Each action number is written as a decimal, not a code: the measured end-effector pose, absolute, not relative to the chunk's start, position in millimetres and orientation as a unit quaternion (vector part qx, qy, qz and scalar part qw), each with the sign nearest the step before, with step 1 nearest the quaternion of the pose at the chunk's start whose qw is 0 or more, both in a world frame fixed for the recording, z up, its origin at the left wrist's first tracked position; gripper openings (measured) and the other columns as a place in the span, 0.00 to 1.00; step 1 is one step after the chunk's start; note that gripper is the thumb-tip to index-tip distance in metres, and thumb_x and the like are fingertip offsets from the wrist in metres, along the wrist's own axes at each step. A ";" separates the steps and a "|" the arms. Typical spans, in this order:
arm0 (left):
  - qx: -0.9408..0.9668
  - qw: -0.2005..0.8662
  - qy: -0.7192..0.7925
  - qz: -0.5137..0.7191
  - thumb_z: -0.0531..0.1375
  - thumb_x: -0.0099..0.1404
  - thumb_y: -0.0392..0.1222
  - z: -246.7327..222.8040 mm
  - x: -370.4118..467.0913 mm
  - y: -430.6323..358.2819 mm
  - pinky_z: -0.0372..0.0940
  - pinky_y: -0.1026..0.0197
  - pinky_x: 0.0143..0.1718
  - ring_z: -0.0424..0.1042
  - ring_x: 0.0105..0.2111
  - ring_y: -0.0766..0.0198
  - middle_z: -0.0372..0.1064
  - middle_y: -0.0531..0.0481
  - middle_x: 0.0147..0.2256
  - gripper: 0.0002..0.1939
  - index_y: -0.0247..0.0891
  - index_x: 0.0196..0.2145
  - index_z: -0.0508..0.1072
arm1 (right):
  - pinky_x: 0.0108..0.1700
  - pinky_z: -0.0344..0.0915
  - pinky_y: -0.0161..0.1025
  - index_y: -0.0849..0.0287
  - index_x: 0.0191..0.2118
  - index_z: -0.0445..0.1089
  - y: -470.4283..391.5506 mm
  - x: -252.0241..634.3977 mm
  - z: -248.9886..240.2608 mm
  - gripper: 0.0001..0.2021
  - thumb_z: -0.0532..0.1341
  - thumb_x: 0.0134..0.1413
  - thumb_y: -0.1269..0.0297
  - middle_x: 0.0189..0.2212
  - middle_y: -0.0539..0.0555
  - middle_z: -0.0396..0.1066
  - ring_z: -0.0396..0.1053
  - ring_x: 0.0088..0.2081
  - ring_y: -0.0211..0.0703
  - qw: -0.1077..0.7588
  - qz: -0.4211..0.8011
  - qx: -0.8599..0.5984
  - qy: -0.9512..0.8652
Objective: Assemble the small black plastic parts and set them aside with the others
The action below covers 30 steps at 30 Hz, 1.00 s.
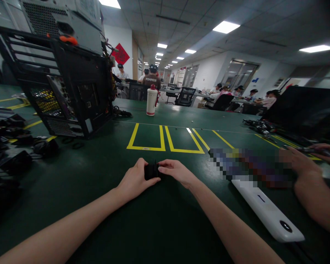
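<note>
My left hand (136,178) is wrapped round a small black part (151,171) just above the green table (143,227), thumb along its near side. From the right, my right hand (176,170) pinches the upright edge of the same black part between thumb and fingers. Its details are too dark to make out. Just beyond both hands, yellow tape outlines (145,149) mark the tabletop.
An open black computer case (90,99) stands at the left, near dark parts (19,161). Behind the tape is a white bottle (151,102). A white device (266,209) lies at the right, beside another person's hands (305,165). A black panel (308,110) stands behind.
</note>
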<state>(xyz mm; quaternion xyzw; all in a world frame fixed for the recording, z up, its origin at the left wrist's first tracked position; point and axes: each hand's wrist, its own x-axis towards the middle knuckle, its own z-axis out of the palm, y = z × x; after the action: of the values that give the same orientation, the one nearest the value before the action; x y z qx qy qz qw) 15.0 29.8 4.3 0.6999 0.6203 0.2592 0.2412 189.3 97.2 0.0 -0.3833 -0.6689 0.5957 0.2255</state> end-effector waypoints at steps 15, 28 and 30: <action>0.711 0.209 0.624 0.249 0.52 0.51 0.57 3.2 18.1 27.5 0.64 0.61 0.25 0.66 0.30 0.62 0.54 0.45 0.41 0.23 0.38 0.38 0.56 | 0.45 0.60 0.42 0.60 0.41 0.63 97.6 188.2 -2.2 0.17 0.61 0.41 0.68 0.39 0.54 0.65 0.64 0.41 0.39 0.272 0.624 -0.378 -0.628; 0.721 0.205 0.612 0.251 0.49 0.56 0.54 0.5 22.8 21.3 0.63 0.57 0.34 0.66 0.38 0.56 0.62 0.43 0.38 0.22 0.36 0.42 0.56 | 0.43 0.60 0.40 0.60 0.37 0.64 90.0 187.4 5.8 0.12 0.58 0.44 0.62 0.35 0.52 0.66 0.64 0.39 0.38 0.263 0.594 -0.398 -0.648; 0.726 0.189 0.610 0.256 0.49 0.56 0.53 -1.3 23.5 20.2 0.62 0.56 0.38 0.65 0.40 0.56 0.62 0.41 0.40 0.23 0.34 0.44 0.55 | 0.42 0.61 0.40 0.60 0.38 0.64 89.1 187.2 6.9 0.14 0.60 0.41 0.65 0.35 0.52 0.65 0.64 0.39 0.38 0.262 0.607 -0.389 -0.642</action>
<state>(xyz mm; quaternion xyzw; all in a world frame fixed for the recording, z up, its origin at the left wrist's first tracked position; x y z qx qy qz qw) 23.5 20.2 -1.3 0.7257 0.6102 0.2559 0.1886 187.2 89.1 6.9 -0.3885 -0.6421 0.6066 0.2621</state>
